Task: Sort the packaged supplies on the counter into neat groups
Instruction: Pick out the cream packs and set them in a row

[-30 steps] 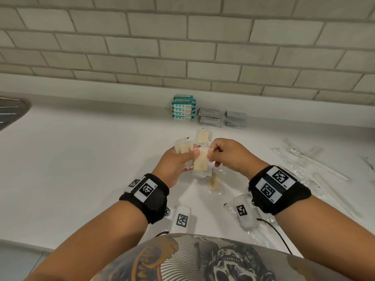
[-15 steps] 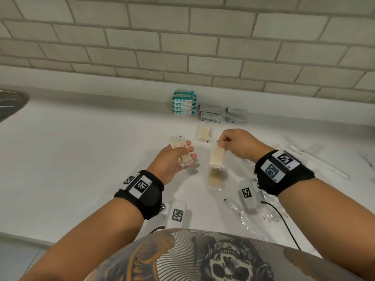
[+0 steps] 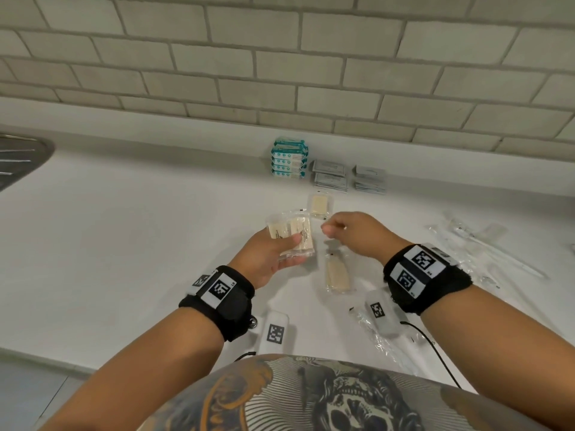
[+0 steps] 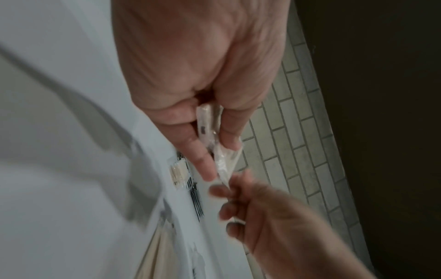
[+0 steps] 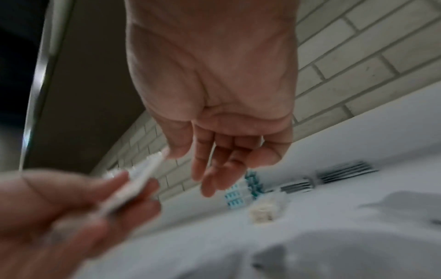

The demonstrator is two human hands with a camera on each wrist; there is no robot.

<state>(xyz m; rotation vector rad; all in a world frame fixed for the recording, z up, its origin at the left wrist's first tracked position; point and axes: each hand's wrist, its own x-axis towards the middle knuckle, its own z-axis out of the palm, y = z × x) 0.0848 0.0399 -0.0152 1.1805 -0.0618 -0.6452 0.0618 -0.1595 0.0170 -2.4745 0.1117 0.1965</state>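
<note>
My left hand (image 3: 281,255) grips two clear-wrapped beige packets (image 3: 298,233) side by side above the white counter (image 3: 124,244), thumb on top and fingers beneath. The left wrist view shows the same packets (image 4: 205,120) pinched edge-on between thumb and fingers. My right hand (image 3: 329,231) hovers just right of them with relaxed fingers; the right wrist view shows that hand (image 5: 214,169) holding nothing, its thumb tip close to the packets' edge (image 5: 145,173). One more beige packet (image 3: 319,205) lies behind the hands. Another beige packet (image 3: 337,275) lies below the right hand.
Against the tiled wall stand a stack of teal packs (image 3: 289,160) and two piles of grey sachets (image 3: 329,178) (image 3: 370,180). Long clear-wrapped items (image 3: 485,244) are scattered at the right. A sink edge (image 3: 18,160) is at far left. Crumpled clear wrap (image 3: 382,337) lies near the front.
Half a second ago my right hand dangled one beige packet; now that packet sits beside the other in my left hand and the right hand has let go.
</note>
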